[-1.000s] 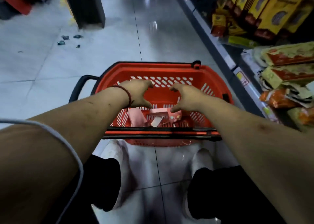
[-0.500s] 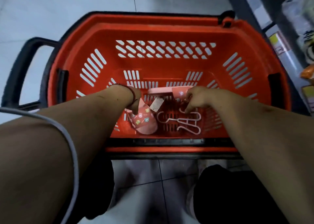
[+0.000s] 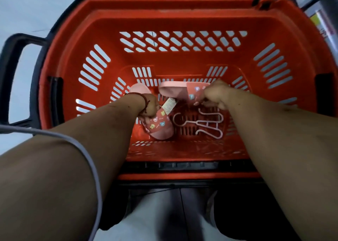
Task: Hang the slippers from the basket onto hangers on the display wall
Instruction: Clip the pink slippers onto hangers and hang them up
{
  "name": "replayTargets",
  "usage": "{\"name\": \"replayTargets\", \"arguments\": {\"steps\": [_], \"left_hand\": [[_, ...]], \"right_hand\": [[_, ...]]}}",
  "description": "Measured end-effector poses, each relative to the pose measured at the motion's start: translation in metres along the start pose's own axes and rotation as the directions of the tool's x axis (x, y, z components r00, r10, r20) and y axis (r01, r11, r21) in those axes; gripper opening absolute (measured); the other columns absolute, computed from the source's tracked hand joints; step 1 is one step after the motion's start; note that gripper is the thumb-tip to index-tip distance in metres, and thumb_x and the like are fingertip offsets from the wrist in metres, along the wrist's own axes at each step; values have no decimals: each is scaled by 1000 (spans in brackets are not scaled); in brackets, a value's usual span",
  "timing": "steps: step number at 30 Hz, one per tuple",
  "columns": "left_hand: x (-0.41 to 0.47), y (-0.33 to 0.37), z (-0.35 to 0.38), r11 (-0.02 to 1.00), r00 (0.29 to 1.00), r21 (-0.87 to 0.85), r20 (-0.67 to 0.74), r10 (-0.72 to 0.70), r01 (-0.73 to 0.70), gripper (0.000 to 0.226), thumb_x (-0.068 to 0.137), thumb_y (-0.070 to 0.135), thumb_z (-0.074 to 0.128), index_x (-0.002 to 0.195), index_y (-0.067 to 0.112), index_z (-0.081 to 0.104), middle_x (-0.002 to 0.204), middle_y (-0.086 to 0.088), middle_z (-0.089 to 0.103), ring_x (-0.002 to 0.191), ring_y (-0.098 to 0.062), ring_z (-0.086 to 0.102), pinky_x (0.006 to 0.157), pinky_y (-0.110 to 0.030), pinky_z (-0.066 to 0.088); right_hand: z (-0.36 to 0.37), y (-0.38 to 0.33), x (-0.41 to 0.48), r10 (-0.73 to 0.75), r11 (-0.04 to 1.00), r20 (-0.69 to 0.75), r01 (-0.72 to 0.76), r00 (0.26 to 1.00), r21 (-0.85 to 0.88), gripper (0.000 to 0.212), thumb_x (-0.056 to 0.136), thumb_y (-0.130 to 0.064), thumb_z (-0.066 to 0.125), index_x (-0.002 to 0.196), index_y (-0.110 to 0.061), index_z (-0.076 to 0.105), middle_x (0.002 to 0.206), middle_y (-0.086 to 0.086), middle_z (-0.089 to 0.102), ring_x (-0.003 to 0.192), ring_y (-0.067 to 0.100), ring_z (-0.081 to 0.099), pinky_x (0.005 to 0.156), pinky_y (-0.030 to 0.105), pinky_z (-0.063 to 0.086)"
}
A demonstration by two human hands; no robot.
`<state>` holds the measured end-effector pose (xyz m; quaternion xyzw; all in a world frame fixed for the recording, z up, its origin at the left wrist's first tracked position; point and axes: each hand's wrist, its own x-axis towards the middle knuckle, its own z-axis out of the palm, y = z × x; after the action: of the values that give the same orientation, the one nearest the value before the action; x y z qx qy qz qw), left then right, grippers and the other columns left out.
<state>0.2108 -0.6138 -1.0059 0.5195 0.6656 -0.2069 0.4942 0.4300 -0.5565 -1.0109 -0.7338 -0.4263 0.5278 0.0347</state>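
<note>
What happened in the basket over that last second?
Both hands went down into the red basket. The left hand now grips the near pink slipper; the right hand grips the far pink slipper. The pink hanger stayed lying on the basket floor.

Dim, soft, perhaps fisheye-bent edges.

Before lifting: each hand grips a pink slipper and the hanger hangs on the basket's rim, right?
No: the head view shows the pink hanger lying on the red basket floor. Left hand grips the near slipper, right hand the far slipper.
</note>
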Motion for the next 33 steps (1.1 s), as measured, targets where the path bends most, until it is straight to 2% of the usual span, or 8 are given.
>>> {"name": "replayTargets", "arguments": {"steps": [5, 9, 14, 18, 22, 28, 30, 33], "left_hand": [[-7, 10, 4, 979, 998, -200, -43, 38, -45, 18, 90, 3, 64, 108, 3, 68, 76, -14, 70, 66, -23, 69, 67, -38, 62], [-8, 24, 5, 947, 999, -321, -54, 1, -18, 25, 89, 15, 69, 105, -4, 68, 71, -16, 71, 59, -23, 67, 60, -32, 61], [-8, 24, 12, 940, 990, -327, 124, -61, 99, 48, 84, 30, 76, 106, -7, 54, 85, -27, 73, 82, -36, 74, 86, -50, 59], [-9, 27, 11, 877, 997, -478, 81, -18, 55, 74, 73, 32, 86, 125, 2, 43, 105, -29, 68, 77, -45, 73, 79, -61, 57], [-16, 32, 10, 881, 990, -472, 124, 64, 2, 55, 80, 43, 78, 128, 32, 52, 131, -3, 56, 85, -39, 74, 83, -58, 56], [-5, 25, 9, 887, 999, -461, 39, -1, 18, 43, 89, 42, 69, 127, 25, 59, 117, 0, 62, 82, -27, 72, 78, -44, 60], [-3, 25, 8, 879, 1000, -477, 30, -7, 20, 43, 94, 39, 63, 134, 23, 54, 130, -3, 60, 79, -26, 74, 76, -43, 60], [0, 27, 10, 873, 999, -486, 9, -33, 33, 47, 99, 36, 54, 139, 13, 46, 138, -10, 55, 73, -25, 75, 71, -42, 61]], "right_hand": [[17, -3, -7, 121, 975, 183, -152, 976, 162, 12, 91, 9, 57, 90, -2, 56, 85, 14, 62, 71, 22, 66, 46, 29, 56], [25, -5, -9, 173, 956, 189, -210, 967, 203, 16, 96, 9, 47, 88, -4, 53, 81, 10, 56, 67, 18, 58, 38, 28, 50], [19, -15, -13, 215, 895, 238, -288, 947, 341, 20, 97, 5, 44, 112, -6, 49, 87, 12, 53, 64, 19, 53, 34, 20, 43], [22, -14, -11, 211, 906, 255, -287, 944, 311, 27, 96, 5, 45, 120, -5, 53, 101, 12, 58, 68, 17, 55, 42, 23, 47], [24, -13, -11, 200, 869, 305, -312, 931, 383, 19, 98, 6, 44, 112, 0, 54, 97, 13, 63, 73, 20, 62, 55, 32, 52], [21, -14, -18, 111, 756, 359, -313, 927, 575, 14, 96, 10, 47, 101, 2, 57, 99, 14, 60, 82, 20, 62, 53, 26, 56], [19, -11, -18, 95, 712, 311, -283, 946, 643, 18, 96, 13, 44, 105, 5, 57, 107, 20, 62, 90, 26, 68, 60, 28, 60], [14, -4, -10, 144, 678, 138, -200, 980, 707, 24, 94, 12, 40, 112, 7, 55, 105, 29, 67, 72, 30, 76, 54, 29, 59]]}}
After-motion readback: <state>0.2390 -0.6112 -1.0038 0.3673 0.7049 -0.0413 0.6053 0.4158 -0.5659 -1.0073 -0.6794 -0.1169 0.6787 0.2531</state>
